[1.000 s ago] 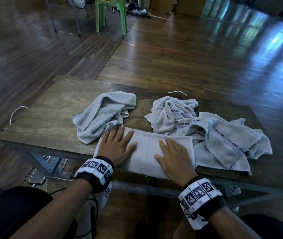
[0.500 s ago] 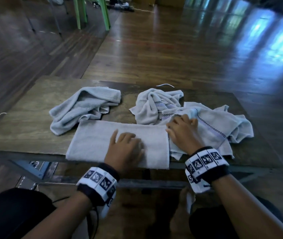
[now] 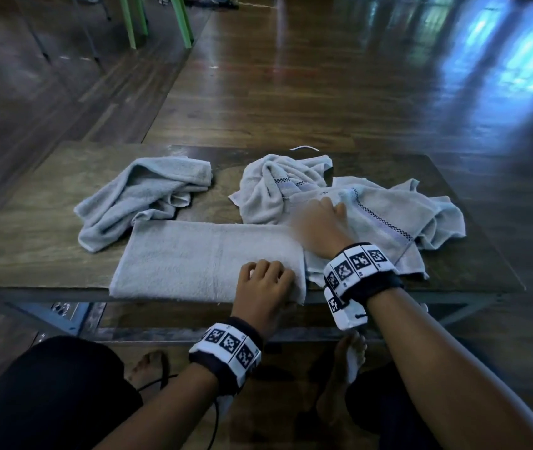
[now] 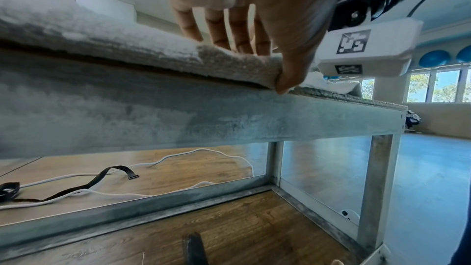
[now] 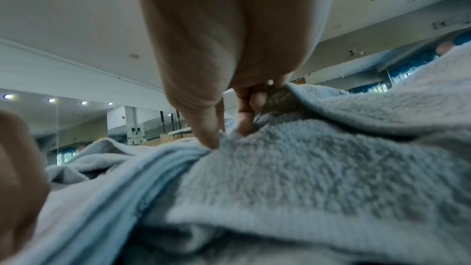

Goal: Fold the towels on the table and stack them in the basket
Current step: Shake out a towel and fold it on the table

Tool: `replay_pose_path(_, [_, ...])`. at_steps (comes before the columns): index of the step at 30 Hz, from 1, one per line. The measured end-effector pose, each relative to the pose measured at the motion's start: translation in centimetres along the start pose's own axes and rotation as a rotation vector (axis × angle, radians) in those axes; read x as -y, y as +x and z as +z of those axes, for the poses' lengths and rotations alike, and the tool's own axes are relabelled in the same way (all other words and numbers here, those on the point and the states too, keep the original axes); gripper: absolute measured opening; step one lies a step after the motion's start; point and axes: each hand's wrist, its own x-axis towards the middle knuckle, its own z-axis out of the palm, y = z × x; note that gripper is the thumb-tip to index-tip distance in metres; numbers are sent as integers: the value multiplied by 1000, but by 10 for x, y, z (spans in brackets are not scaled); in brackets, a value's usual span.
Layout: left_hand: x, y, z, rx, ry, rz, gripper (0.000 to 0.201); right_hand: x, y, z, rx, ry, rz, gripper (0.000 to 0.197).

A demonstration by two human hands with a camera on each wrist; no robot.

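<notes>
A pale grey folded towel (image 3: 206,258) lies as a long strip along the near edge of the wooden table (image 3: 31,228). My left hand (image 3: 263,280) grips its near right corner, thumb under the hem and fingers (image 4: 229,35) on top of the folded towel (image 4: 127,51). My right hand (image 3: 322,227) is blurred at the strip's far right corner, hard against a crumpled striped towel (image 3: 398,219). In the right wrist view my right hand (image 5: 226,134) pinches a ridge of terry cloth between thumb and fingers (image 5: 244,120). No basket is in view.
Two more crumpled towels lie behind the strip: a plain one (image 3: 135,196) at the left and a striped one (image 3: 278,186) in the middle. Green chair legs (image 3: 158,17) stand far back on the wooden floor. Cables (image 4: 153,164) lie under the table. My feet (image 3: 349,355) are below its front edge.
Both hands lay flat on the strip a second ago. My left hand slid right and gripped the near right corner. My right hand moved to the far right corner and curled into the cloth.
</notes>
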Motion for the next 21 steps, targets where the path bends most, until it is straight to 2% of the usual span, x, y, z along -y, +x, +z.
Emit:
replay_pose_path(5, [1, -10, -8, -164, -83, 8, 27, -3, -2, -6, -59, 171, 21, 23])
replay_pose_path(8, [2, -18, -20, -274, -126, -47, 20, -1, -3, -12, -72, 316, 33, 14])
replay_pose_path(10, [4, -24, -31, -335, -154, -118, 19, 2, -4, -18, -88, 528, 25, 4])
replay_pose_path(14, [13, -40, -54, -443, -257, -284, 16, 12, -7, -30, -75, 965, -26, 12])
replay_pose_path(17, [24, -53, -73, -520, -340, -379, 12, 24, -10, -43, -16, 1071, -143, 13])
replay_pose_path(19, [35, -64, -80, -566, -377, -423, 12, 35, -7, -57, 69, 1127, -205, 9])
replay_pose_path(21, [48, -76, -86, -599, -416, -466, 14, 45, 1, -72, 176, 1183, -251, 17])
